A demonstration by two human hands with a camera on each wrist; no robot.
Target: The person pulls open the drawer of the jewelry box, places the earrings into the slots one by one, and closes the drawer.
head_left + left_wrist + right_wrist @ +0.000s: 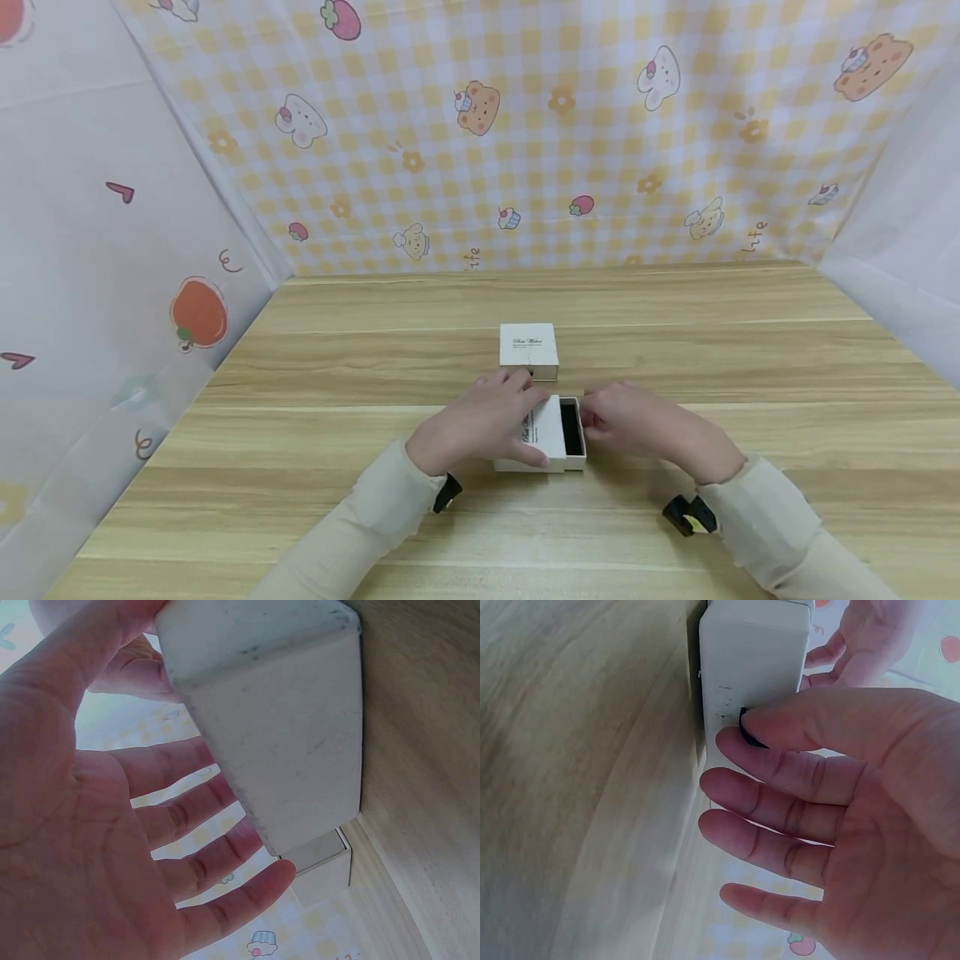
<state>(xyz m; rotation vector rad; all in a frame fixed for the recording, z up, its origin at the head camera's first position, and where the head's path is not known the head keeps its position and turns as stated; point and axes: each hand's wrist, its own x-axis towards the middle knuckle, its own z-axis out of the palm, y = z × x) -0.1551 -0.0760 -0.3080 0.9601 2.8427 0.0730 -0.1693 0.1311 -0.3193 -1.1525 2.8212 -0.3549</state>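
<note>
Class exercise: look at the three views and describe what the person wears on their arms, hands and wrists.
Both arms are covered by long, pale cream sleeves that reach the wrists. The left hand and right hand are bare, with no gloves visible. A small black device sits under the left wrist; the one under the right wrist is black with yellow.

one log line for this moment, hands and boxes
left hand: holds near box sleeve | right hand: at its drawer, slid partly out | second box: behind, shut

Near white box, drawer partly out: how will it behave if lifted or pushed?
The near white box looks like rigid card: probably stiff and light. Flat base, so unlikely to roll or tip. Its drawer already shows a dark gap, so it may slide further if tilted.
</note>
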